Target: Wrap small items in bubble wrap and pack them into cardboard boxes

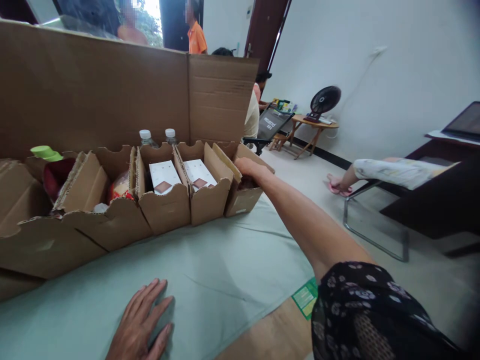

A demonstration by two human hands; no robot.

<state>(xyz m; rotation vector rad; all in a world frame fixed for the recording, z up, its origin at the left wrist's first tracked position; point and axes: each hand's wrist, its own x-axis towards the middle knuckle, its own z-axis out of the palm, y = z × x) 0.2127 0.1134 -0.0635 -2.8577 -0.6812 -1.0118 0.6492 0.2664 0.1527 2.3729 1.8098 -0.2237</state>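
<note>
My right hand (247, 167) reaches down into the rightmost cardboard box (243, 200), and its fingers are hidden inside. What they touch there does not show. My left hand (140, 322) lies flat with fingers spread on the pale green cloth (210, 270), holding nothing. To the left of my right hand, two cardboard bins each hold a white box with a brown square on it: one white box (198, 172) nearer the hand, another white box (164, 175) farther left.
Farther left, a bin holds a red and yellow packet (122, 186); beyond it are a dark red item (58, 175) and a lime-green object (46, 152). Two white-capped bottles (145, 135) stand behind, before a tall cardboard panel (112, 90). Seated people and a fan (324, 101) are beyond.
</note>
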